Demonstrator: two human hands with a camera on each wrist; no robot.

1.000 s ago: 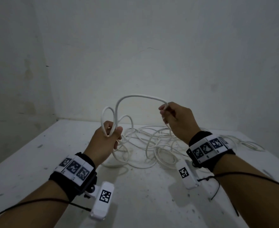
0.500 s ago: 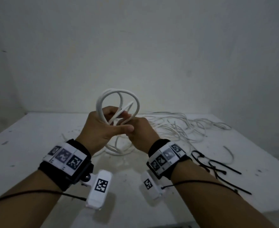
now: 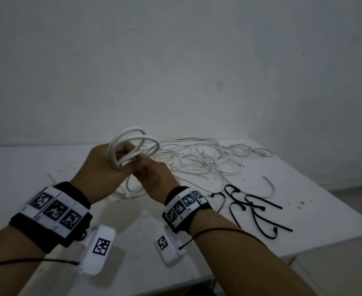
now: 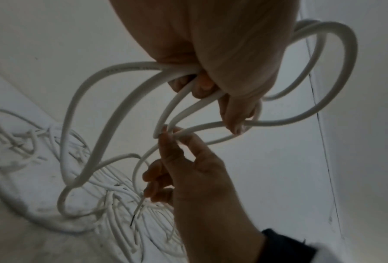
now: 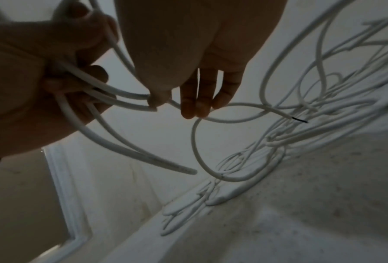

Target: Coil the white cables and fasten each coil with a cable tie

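Several loops of white cable [image 3: 133,146] are gripped in the curled left hand [image 3: 103,167]; a strand just beside them is pinched by the right hand [image 3: 154,176]. If the grip is loosened, the stiff loops may be sprung apart.

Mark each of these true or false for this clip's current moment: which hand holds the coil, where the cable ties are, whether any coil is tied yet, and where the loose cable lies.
1. The left hand grips several loops of white cable. True.
2. The black cable ties are looped round the held coil. False: they lie on the table, to the right of the right hand.
3. The right hand pinches a strand next to the left hand's bundle. True.
4. All the cable is gathered off the table. False: a loose tangle lies behind the hands.
5. The held coil is fastened. False: no tie shows on it.
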